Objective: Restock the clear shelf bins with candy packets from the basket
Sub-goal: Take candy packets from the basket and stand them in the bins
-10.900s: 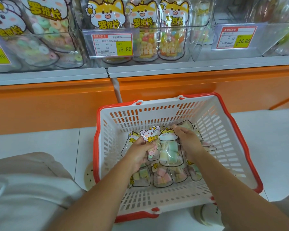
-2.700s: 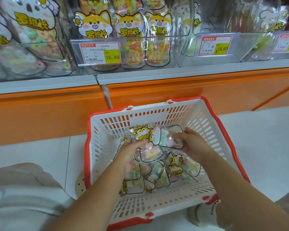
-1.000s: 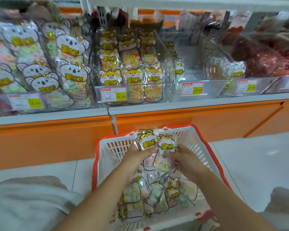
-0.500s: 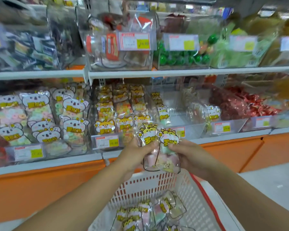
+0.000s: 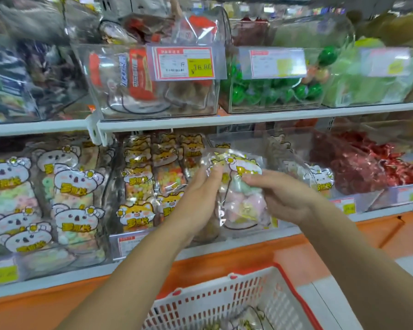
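Note:
Both hands hold a small stack of clear candy packets [image 5: 242, 201] with yellow cartoon-animal labels and pastel sweets inside. My left hand [image 5: 198, 198] grips the stack's left edge, and my right hand [image 5: 281, 198] grips its right side. The packets are raised in front of a mostly bare clear shelf bin [image 5: 270, 148] on the lower shelf. The white basket with a red rim [image 5: 236, 298] sits below at the bottom edge, with more packets [image 5: 246, 322] barely visible inside.
Left of that bin, clear bins hold yellow-fox packets [image 5: 138, 186] and koala-label packets [image 5: 74, 194]. Red-wrapped sweets [image 5: 367, 167] fill the bin to the right. The upper shelf [image 5: 224, 119] carries bins of chocolate bars and green balls. An orange base panel [image 5: 284, 256] runs below.
Both hands have carried the packets out of the basket, up and forward toward the lower-shelf bin. The view has tilted up, so the basket has dropped to the bottom edge.

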Demonstrator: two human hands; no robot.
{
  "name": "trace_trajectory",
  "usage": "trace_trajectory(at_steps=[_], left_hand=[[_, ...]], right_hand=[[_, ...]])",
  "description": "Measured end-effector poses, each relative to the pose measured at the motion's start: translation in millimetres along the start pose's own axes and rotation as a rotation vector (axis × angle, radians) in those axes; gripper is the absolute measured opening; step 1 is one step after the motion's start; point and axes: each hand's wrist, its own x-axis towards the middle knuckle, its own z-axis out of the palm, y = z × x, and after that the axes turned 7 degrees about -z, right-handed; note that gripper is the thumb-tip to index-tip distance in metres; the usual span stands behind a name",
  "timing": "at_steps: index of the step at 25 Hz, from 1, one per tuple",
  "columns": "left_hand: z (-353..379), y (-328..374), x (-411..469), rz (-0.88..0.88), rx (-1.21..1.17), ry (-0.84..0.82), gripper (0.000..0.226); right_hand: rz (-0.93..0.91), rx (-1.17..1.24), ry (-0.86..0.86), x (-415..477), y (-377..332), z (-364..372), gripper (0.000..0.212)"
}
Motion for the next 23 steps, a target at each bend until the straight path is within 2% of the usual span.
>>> trace_trajectory(at_steps=[2,4,6,8,10,12,14,17,19,21,23], left_hand=[[-2.0,1.2,14.1,0.05,0.018,-0.01,0.055],[-4.1,-4.9,23.7,0.073,-0.002,0.013,0.048],[-2.2,-13.5,31.3,0.067,0.008,0.023,0.044],[0.2,-20.0,35.9,0.074,0.079,0.02,0.043],[1.5,-24.9,40.5,0.088,0.122,0.033,0.044],[3.7,-28.5,44.4,0.087,0.136,0.023,0.048],[8.2,-32.4,46.1,0.076,0.17,-0.001,0.056],[15.2,-35.8,48.0,0.087,0.237,-0.001,0.065],[16.8,-37.2,50.0,0.091,0.246,0.008,0.068],[16.6,-38.1,50.9,0.082,0.24,0.012,0.07],[16.7,-37.9,50.0,0.074,0.262,0.012,0.07]], right_hand=[[-0.022,0.023,0.113,15.6,-11.8,-18.0,0.027],[-0.127,-0.046,0.214,29.5,-22.8,-43.1,0.025],[-0.208,-0.245,0.22,36.4,-31.4,-63.7,0.029],[-0.182,-0.398,0.195,42.2,-28.2,-82.2,0.039],[-0.026,-0.476,0.111,47.6,-9.7,-91.0,0.052],[0.217,-0.536,0.023,50.8,9.2,-87.8,0.066],[0.395,-0.687,-0.003,52.2,11.5,-82.3,0.083],[0.494,-0.687,0.002,59.7,0.7,-89.5,0.134],[0.545,-0.699,0.01,66.1,5.0,-90.5,0.153],[0.558,-0.735,-0.007,67.7,14.7,-79.9,0.144],[0.555,-0.71,-0.001,66.0,13.4,-74.9,0.112]])
